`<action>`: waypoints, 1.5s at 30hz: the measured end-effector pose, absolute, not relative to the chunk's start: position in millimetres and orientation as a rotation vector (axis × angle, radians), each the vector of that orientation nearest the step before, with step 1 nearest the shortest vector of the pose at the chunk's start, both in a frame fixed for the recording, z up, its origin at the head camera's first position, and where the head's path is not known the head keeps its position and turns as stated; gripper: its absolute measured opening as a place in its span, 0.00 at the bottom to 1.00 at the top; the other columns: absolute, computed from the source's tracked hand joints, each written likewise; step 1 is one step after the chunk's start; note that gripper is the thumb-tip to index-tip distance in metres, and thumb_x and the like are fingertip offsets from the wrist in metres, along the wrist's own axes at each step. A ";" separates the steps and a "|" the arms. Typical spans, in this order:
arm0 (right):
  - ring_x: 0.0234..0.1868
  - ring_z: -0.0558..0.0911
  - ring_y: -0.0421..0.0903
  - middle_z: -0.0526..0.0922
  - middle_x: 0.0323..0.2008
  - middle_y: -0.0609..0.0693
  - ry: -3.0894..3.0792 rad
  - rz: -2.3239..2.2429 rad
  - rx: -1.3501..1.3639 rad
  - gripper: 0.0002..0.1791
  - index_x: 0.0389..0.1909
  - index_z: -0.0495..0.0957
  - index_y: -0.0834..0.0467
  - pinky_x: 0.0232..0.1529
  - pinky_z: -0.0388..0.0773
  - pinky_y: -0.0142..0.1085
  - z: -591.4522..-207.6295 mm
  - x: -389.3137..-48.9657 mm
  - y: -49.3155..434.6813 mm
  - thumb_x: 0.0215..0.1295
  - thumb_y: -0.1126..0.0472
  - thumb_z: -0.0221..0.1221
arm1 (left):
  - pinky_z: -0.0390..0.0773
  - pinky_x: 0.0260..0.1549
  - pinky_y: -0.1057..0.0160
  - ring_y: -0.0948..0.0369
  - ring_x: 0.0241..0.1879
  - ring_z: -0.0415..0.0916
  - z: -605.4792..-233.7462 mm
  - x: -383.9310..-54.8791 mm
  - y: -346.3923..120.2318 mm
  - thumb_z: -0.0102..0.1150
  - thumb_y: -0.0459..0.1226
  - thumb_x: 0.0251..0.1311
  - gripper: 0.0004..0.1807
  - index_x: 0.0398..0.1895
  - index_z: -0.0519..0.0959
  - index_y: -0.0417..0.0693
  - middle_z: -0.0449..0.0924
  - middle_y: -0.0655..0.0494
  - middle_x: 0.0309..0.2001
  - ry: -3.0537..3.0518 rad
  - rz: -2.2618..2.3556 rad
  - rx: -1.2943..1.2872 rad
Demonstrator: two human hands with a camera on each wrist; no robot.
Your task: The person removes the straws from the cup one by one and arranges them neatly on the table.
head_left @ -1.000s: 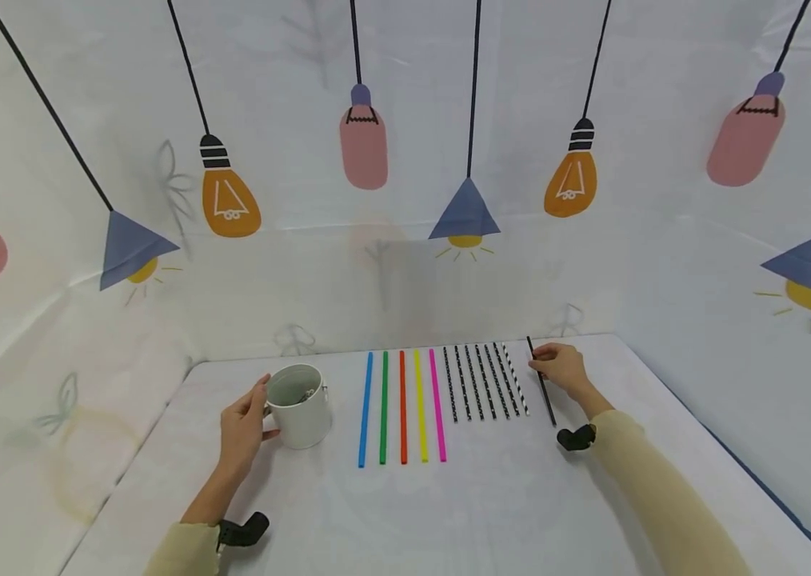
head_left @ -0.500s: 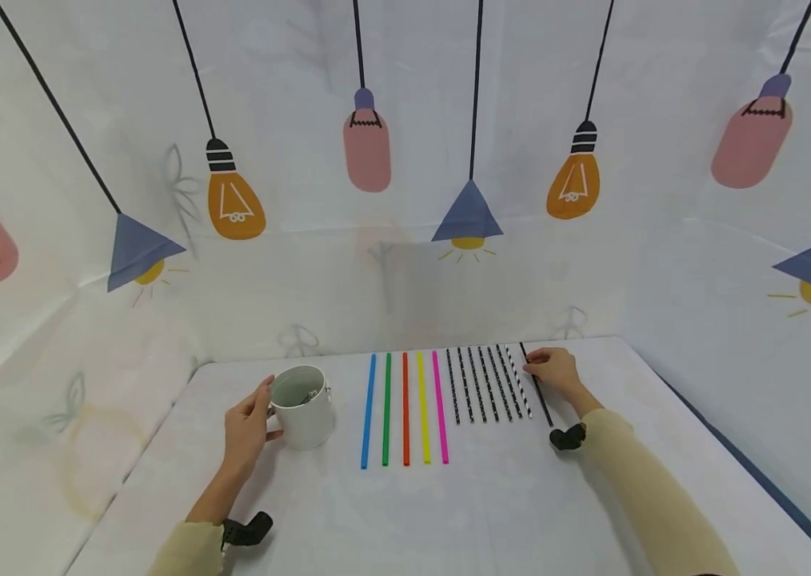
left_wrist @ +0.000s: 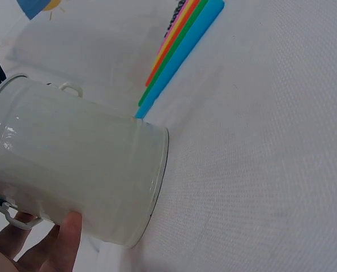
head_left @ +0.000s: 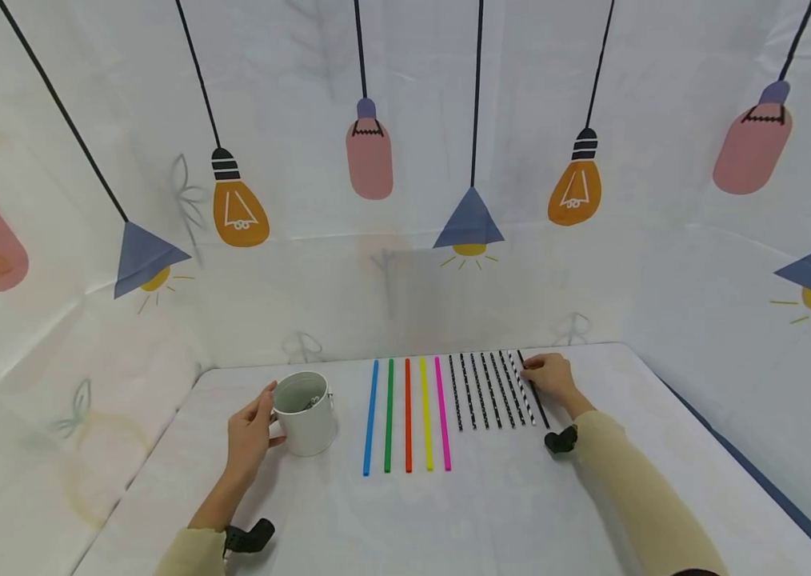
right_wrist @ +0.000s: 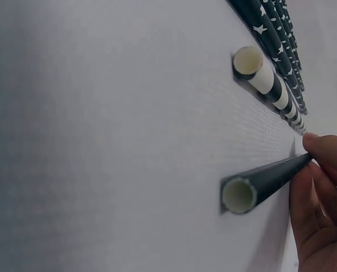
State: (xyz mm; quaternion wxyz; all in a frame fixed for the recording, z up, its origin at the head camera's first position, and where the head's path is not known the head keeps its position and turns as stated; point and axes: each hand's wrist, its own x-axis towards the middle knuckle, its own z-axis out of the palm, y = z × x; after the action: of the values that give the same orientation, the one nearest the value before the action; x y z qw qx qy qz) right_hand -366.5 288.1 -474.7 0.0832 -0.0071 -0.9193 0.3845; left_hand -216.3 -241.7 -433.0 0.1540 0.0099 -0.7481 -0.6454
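Note:
My left hand (head_left: 250, 428) grips the side of a white metal pail (head_left: 308, 424) that stands on the table. In the left wrist view, fingers (left_wrist: 69, 235) press its wall beside a small metal loop. Something small with a dark pattern shows inside the pail. On the right, my right hand (head_left: 553, 376) pinches a plain black straw (right_wrist: 276, 178) near its far end. That straw lies close beside a black-and-white striped straw (right_wrist: 270, 82), nearly parallel to it in the head view.
Blue (head_left: 371, 416), green (head_left: 389, 416), red (head_left: 409, 416), yellow (head_left: 426, 412) and pink (head_left: 443, 412) straws lie side by side mid-table. Several thinner black patterned straws (head_left: 491, 392) continue the row. A white sheet printed with lamps (head_left: 469, 220) hangs behind the table.
My right hand has moved left with the black straw, bringing it close to the striped one and lowering it into line. My left hand keeps its grip on the pail.

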 end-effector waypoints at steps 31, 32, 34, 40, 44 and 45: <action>0.38 0.81 0.54 0.83 0.41 0.63 -2.791 1.118 -0.056 0.17 0.46 0.81 0.71 0.36 0.80 0.42 -476.1 -375.0 286.6 0.61 0.62 0.65 | 0.84 0.30 0.51 0.44 0.56 0.71 -432.2 -214.5 -238.4 0.43 0.45 0.76 0.25 0.66 0.70 0.38 0.65 0.50 0.68 -2.167 -1.784 0.057; 0.37 0.81 0.54 0.83 0.40 0.63 -2.791 1.117 -0.060 0.17 0.46 0.81 0.70 0.36 0.80 0.42 -475.9 -374.9 286.6 0.61 0.62 0.65 | 0.84 0.29 0.51 0.43 0.56 0.71 -433.6 -215.4 -239.0 0.43 0.45 0.76 0.25 0.66 0.70 0.38 0.65 0.49 0.68 -2.167 -1.785 0.054; 0.37 0.81 0.54 0.83 0.41 0.64 -2.793 1.116 -0.060 0.17 0.46 0.81 0.71 0.36 0.80 0.42 -475.2 -374.4 286.5 0.61 0.62 0.64 | 0.84 0.28 0.52 0.43 0.56 0.71 -438.7 -218.8 -241.5 0.44 0.45 0.76 0.25 0.66 0.70 0.38 0.64 0.50 0.68 -2.159 -1.795 0.051; 0.40 0.81 0.56 0.83 0.41 0.64 -2.792 1.116 -0.054 0.17 0.47 0.81 0.71 0.40 0.80 0.45 -473.3 -372.7 286.1 0.62 0.62 0.64 | 0.84 0.26 0.57 0.45 0.56 0.72 -456.2 -230.1 -249.7 0.45 0.51 0.73 0.27 0.66 0.72 0.44 0.65 0.56 0.68 -2.138 -1.808 0.051; 0.42 0.81 0.58 0.83 0.42 0.65 -2.794 1.124 -0.050 0.17 0.46 0.80 0.71 0.42 0.79 0.47 -472.8 -370.7 285.7 0.62 0.62 0.64 | 0.84 0.26 0.57 0.44 0.56 0.72 -460.9 -231.9 -251.3 0.44 0.53 0.73 0.29 0.67 0.72 0.45 0.65 0.56 0.68 -2.144 -1.790 0.038; 0.42 0.80 0.58 0.83 0.42 0.65 -2.794 1.127 -0.052 0.17 0.46 0.80 0.71 0.42 0.79 0.47 -472.9 -370.3 285.6 0.62 0.62 0.64 | 0.84 0.26 0.57 0.44 0.56 0.72 -461.3 -231.8 -251.6 0.44 0.53 0.73 0.29 0.67 0.71 0.45 0.65 0.56 0.68 -2.145 -1.792 0.038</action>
State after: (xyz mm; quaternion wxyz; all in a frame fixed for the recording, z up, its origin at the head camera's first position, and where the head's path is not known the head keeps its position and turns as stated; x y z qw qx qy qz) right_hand -370.3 285.6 -472.9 0.0642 -0.0171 -0.9254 0.3732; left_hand -231.8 -251.6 -461.3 0.1723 0.0135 -0.7560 -0.6313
